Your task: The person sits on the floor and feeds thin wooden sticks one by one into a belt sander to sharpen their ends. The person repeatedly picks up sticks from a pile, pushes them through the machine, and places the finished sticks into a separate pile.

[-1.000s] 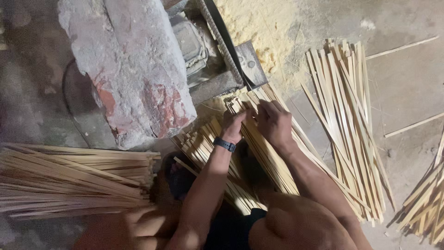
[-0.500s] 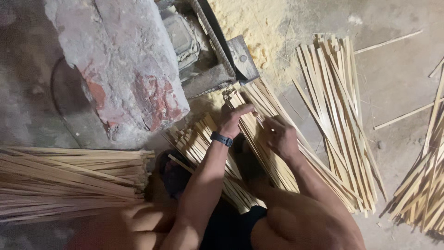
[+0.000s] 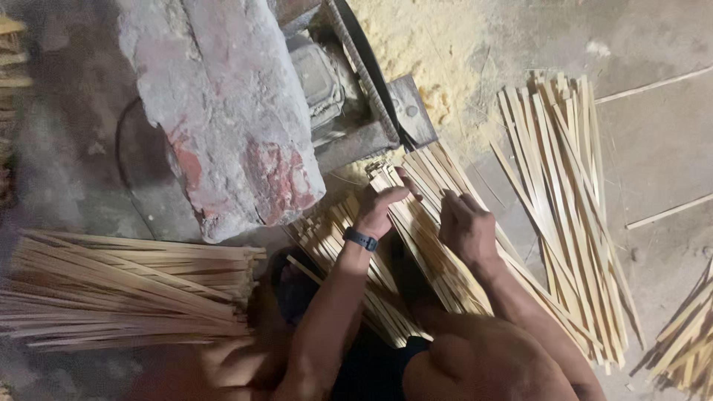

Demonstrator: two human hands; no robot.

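Observation:
A slanting bundle of pale bamboo strips (image 3: 434, 174) lies in front of me, its top end against a grey machine (image 3: 349, 89). My left hand (image 3: 382, 208), a dark band on its wrist, rests on the strips near their top end with fingers stretched out. My right hand (image 3: 466, 226) lies just to the right on the same bundle, fingers curled over the strips. Whether either hand pinches a single strip is hidden.
A big grey stone block with red patches (image 3: 223, 111) stands left of the machine. Sawdust (image 3: 423, 44) is heaped behind it. More strip piles lie at the left (image 3: 126, 286), the right (image 3: 564, 186) and the far right corner (image 3: 687, 341). My bare knees fill the bottom.
My right hand has slid down and right along the bundle, away from the left hand. The left hand's fingers have stretched out flatter over the strip ends.

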